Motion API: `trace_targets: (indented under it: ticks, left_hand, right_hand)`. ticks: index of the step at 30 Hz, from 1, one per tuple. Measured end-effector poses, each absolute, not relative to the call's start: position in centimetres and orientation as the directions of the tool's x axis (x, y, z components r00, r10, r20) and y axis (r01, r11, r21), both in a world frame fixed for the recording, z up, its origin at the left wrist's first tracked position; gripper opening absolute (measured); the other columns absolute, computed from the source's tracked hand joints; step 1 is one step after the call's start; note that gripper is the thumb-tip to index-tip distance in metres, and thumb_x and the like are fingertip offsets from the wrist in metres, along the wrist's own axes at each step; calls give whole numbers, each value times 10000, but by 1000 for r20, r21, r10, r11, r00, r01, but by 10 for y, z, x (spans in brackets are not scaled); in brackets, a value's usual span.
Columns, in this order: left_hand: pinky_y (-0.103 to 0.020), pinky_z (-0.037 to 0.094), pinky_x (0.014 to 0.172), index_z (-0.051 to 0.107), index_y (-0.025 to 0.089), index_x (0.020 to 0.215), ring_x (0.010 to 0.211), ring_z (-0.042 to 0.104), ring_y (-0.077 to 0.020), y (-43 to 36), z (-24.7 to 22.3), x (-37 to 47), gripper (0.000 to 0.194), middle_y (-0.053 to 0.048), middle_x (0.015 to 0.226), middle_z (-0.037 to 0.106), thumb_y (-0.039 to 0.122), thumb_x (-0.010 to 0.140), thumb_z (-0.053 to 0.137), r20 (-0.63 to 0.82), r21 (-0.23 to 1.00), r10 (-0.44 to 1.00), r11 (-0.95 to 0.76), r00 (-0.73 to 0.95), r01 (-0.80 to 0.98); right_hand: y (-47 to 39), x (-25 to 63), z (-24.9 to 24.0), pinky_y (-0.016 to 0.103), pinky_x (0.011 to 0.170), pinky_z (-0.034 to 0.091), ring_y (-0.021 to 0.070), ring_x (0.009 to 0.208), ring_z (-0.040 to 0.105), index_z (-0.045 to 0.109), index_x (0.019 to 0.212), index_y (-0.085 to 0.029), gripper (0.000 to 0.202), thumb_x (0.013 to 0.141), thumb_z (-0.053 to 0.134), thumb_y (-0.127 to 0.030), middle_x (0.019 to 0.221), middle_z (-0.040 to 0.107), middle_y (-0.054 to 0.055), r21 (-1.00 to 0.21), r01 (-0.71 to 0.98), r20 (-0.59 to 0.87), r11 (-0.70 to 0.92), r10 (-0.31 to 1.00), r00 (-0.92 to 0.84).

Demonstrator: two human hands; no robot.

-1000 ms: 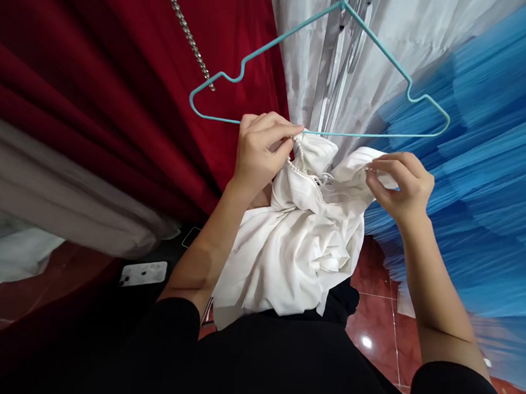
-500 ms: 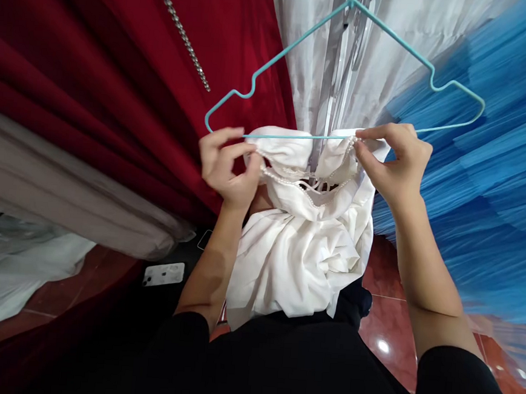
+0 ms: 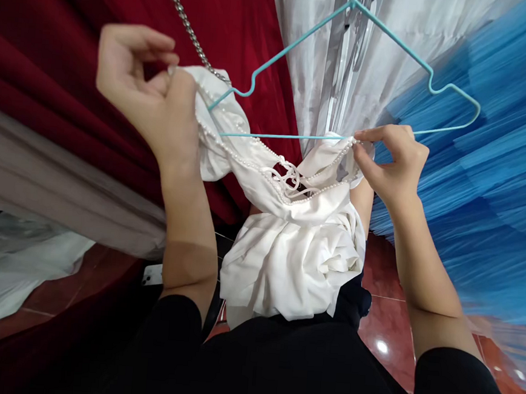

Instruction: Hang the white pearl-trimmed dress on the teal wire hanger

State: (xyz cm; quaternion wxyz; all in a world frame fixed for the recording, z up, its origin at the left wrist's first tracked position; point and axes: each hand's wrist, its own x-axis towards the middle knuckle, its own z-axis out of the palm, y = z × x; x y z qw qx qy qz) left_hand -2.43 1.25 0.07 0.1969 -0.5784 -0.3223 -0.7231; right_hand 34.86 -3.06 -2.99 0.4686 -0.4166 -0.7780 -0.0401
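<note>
A white dress (image 3: 294, 260) with pearl-beaded edging and lacing at its neckline hangs bunched in front of me. My left hand (image 3: 148, 91) pinches one shoulder of the dress and holds it out to the left, over the left end of a light-blue hanger (image 3: 298, 37). That end of the hanger passes inside the stretched neckline. Thumb and forefinger of my right hand (image 3: 391, 158) grip the beaded edge at the other shoulder, close to the hanger's bottom bar. The hanger's right end sticks out past the dress.
Dark red fabric (image 3: 245, 13) and a beaded silver strand (image 3: 186, 21) hang at the left. Blue tulle (image 3: 495, 197) fills the right side. White cloth (image 3: 405, 68) and metal poles stand behind. A phone (image 3: 152, 275) lies low at the left, partly behind my arm.
My left hand has moved left and up, pulling the dress's left shoulder outward over the hanger's left end. My right hand has stayed nearly in place.
</note>
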Motion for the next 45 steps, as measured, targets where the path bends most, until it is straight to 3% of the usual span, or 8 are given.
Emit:
trace_targets:
  ticks: [5,11,21,24,28,31,36,45]
  left_hand:
    - [-277,657,825,681,230,1130,1066,725,-129,6,24,23,211,32,1091,704,415,1067,760,938,288,347,-759,-12,584]
    - [-423,673,926,723,323,1170,1318,690,-298,-41,14,89,230,-29,1259,721,526,1065,695,675,446,707,-619,212,646]
    - [-440,588,997,768,280,1134,1149,730,-255,-38,-32,121,311,-36,1113,761,96,1041,535,712,470,672,-672,204,573]
    - [-417,579,957,776,260,1057,1019,739,-221,-38,-38,124,392,-27,1051,767,15,999,476,735,475,645,-709,207,521]
    - [-387,586,889,788,239,1012,975,737,-214,-36,-36,123,386,-27,1002,775,6,963,484,727,496,649,-722,224,482]
    - [-371,595,885,791,230,983,977,736,-210,-34,-35,124,380,-27,990,779,6,948,487,710,509,666,-711,231,485]
    - [-363,604,893,798,236,999,974,739,-213,-33,-34,126,383,-28,991,776,10,953,492,696,507,676,-702,244,500]
    - [-359,595,855,800,224,1034,980,743,-218,-44,-29,118,396,-37,1006,772,-4,949,488,705,479,663,-706,251,521]
  right_hand:
    - [-31,348,-32,523,993,599,265,983,774,694,993,-324,57,1004,638,-321,1034,820,16,-286,702,775,653,588,-232]
    - [-26,347,-37,523,995,596,259,963,767,668,972,-326,46,988,636,-297,1025,814,13,-271,711,785,649,576,-228]
    - [-36,363,-59,598,1018,569,321,1141,707,654,903,-310,35,907,676,-337,1129,716,55,-198,697,930,689,356,-88]
    - [-40,388,-66,494,776,572,268,884,675,632,813,-294,53,844,672,-311,923,653,43,-303,770,940,562,310,143]
    - [-24,429,-42,337,539,322,139,560,416,596,780,-282,118,700,625,-200,682,523,-21,-512,647,859,565,341,382]
    - [-3,449,-3,314,567,266,117,584,327,463,739,-297,235,567,580,-187,725,469,-26,-386,657,904,648,122,411]
    - [21,447,47,337,571,238,105,581,207,377,721,-343,413,543,572,-25,782,457,-21,-413,713,910,567,236,341]
    - [17,453,31,310,580,268,105,547,381,458,596,-315,361,528,485,39,612,491,-59,-576,717,810,393,396,433]
